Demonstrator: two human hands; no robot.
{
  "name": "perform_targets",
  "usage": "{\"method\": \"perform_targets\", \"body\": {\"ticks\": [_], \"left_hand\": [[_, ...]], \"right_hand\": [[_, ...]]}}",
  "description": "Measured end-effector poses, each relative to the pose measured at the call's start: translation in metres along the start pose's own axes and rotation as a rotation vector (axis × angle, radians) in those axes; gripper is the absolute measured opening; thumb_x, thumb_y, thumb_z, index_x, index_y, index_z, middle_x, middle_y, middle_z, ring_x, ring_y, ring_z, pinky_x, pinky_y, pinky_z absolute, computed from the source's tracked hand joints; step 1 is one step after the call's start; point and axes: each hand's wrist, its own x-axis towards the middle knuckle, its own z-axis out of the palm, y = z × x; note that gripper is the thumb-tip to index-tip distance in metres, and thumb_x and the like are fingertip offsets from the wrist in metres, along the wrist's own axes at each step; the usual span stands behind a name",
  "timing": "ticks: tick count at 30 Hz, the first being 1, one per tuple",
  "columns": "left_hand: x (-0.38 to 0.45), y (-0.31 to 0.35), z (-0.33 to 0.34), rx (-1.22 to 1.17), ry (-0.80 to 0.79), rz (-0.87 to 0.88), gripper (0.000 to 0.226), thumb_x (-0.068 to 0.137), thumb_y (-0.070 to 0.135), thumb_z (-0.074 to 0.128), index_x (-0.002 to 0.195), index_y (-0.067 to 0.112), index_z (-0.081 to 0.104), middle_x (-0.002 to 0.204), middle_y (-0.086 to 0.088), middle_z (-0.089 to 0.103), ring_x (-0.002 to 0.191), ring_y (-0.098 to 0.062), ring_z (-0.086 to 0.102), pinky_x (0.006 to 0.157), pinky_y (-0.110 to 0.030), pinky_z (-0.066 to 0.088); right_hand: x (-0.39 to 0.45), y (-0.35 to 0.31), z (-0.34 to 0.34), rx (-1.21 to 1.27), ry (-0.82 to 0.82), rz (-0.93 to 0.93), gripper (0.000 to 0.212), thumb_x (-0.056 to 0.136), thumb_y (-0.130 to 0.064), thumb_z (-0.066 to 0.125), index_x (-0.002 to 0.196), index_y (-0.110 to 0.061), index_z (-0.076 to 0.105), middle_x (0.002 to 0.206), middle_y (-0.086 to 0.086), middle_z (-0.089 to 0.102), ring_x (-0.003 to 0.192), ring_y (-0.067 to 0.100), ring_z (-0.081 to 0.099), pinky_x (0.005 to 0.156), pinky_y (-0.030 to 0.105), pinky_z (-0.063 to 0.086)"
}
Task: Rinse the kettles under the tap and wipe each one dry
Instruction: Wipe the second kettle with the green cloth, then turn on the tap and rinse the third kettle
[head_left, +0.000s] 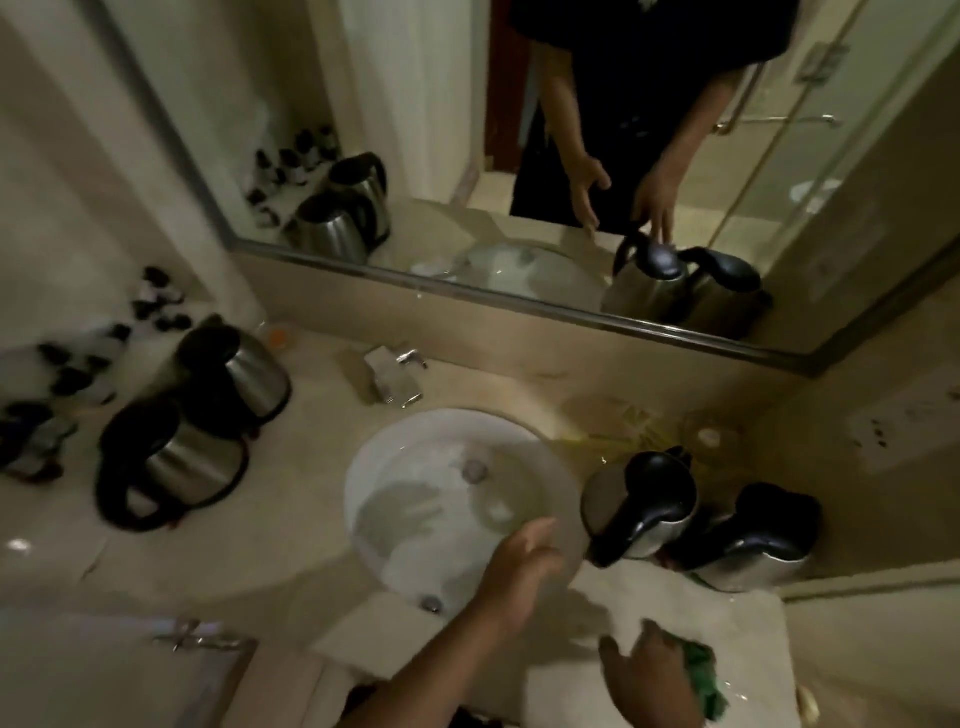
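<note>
Two steel kettles with black handles stand left of the white basin (363, 499): a near kettle (176, 462) and a far kettle (239, 374). Two more stand right of the basin on a pale towel (727, 613): one kettle (644, 504) close to the rim, another kettle (763, 540) beside it. My left hand (519, 561) hovers open over the basin's near right rim, holding nothing. My right hand (649, 670) rests on the towel at the front, fingers on a green cloth (701, 675). The chrome tap (397, 374) stands behind the basin; no water stream is visible.
Several small dark-capped bottles (67, 374) crowd the far left of the counter. A wide mirror (519, 156) runs along the back wall and reflects the kettles and my arms. A clear glass (709, 436) stands at the back right. A wall socket panel (904, 426) is on the right.
</note>
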Motion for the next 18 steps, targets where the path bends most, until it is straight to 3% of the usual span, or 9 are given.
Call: {"method": "perform_targets", "body": {"ticks": [1, 3, 5, 7, 9, 11, 15, 18], "left_hand": [[-0.006, 0.007, -0.018, 0.005, 0.029, 0.026, 0.042, 0.079, 0.028, 0.064, 0.121, 0.030, 0.060, 0.133, 0.000, 0.061, 0.122, -0.013, 0.058, 0.083, -0.011, 0.046], [-0.020, 0.027, -0.059, -0.021, 0.104, 0.041, 0.029, 0.086, 0.020, 0.067, 0.114, 0.022, 0.064, 0.117, -0.006, 0.070, 0.104, -0.016, 0.066, 0.071, -0.009, 0.046], [-0.035, 0.052, -0.103, -0.043, 0.191, 0.090, 0.036, 0.080, 0.025, 0.066, 0.115, 0.018, 0.066, 0.110, -0.013, 0.075, 0.092, -0.022, 0.072, 0.065, -0.014, 0.046], [-0.053, 0.073, -0.147, -0.022, 0.276, 0.144, 0.043, 0.070, 0.038, 0.063, 0.110, 0.024, 0.068, 0.107, -0.010, 0.077, 0.091, -0.024, 0.074, 0.072, -0.025, 0.047], [-0.072, 0.087, -0.184, -0.044, 0.361, 0.203, 0.045, 0.068, 0.047, 0.061, 0.108, 0.028, 0.068, 0.102, -0.003, 0.078, 0.090, -0.022, 0.075, 0.075, -0.031, 0.048], [-0.084, 0.093, -0.219, -0.068, 0.467, 0.253, 0.040, 0.072, 0.045, 0.060, 0.108, 0.029, 0.067, 0.100, 0.000, 0.078, 0.091, -0.020, 0.074, 0.078, -0.032, 0.049], [-0.102, 0.084, -0.299, -0.044, 0.840, 0.307, 0.020, 0.087, 0.030, 0.066, 0.106, 0.029, 0.066, 0.105, 0.005, 0.070, 0.092, -0.005, 0.064, 0.078, -0.021, 0.047], [-0.104, 0.054, -0.372, 0.217, 1.119, 0.290, 0.032, 0.089, 0.034, 0.059, 0.121, 0.034, 0.063, 0.119, 0.001, 0.067, 0.106, -0.018, 0.064, 0.087, -0.036, 0.053]], "right_hand": [[-0.015, -0.028, -0.001, 0.048, -0.104, -0.077, 0.073, 0.094, -0.052, 0.059, 0.151, -0.008, 0.044, 0.155, 0.014, 0.046, 0.142, 0.029, 0.045, 0.116, 0.033, 0.035], [-0.044, -0.086, 0.002, 0.158, -0.257, -0.280, 0.055, 0.099, -0.040, 0.061, 0.146, -0.013, 0.052, 0.147, 0.006, 0.056, 0.131, 0.020, 0.055, 0.105, 0.026, 0.040], [-0.064, -0.134, 0.010, 0.316, -0.285, -0.461, 0.036, 0.102, -0.031, 0.060, 0.135, -0.016, 0.062, 0.136, 0.000, 0.064, 0.122, 0.015, 0.060, 0.097, 0.024, 0.043], [-0.090, -0.185, 0.011, 0.491, -0.327, -0.483, 0.029, 0.104, -0.033, 0.056, 0.131, -0.026, 0.066, 0.133, -0.005, 0.067, 0.125, 0.014, 0.060, 0.101, 0.022, 0.046], [-0.107, -0.230, 0.016, 0.600, -0.379, -0.521, 0.023, 0.104, -0.035, 0.056, 0.124, -0.036, 0.066, 0.135, -0.008, 0.066, 0.127, 0.013, 0.060, 0.113, 0.035, 0.045], [-0.122, -0.271, 0.023, 0.666, -0.418, -0.566, 0.019, 0.103, -0.032, 0.058, 0.119, -0.037, 0.067, 0.133, -0.008, 0.068, 0.126, 0.014, 0.061, 0.114, 0.042, 0.044], [-0.151, -0.341, 0.048, 0.721, -0.542, -0.561, 0.019, 0.103, -0.029, 0.058, 0.120, -0.030, 0.067, 0.128, -0.004, 0.069, 0.122, 0.017, 0.064, 0.111, 0.041, 0.044], [-0.163, -0.383, 0.072, 0.687, -0.559, -0.597, 0.018, 0.101, -0.032, 0.060, 0.118, -0.031, 0.067, 0.123, -0.007, 0.069, 0.120, 0.016, 0.064, 0.108, 0.039, 0.046]]}}
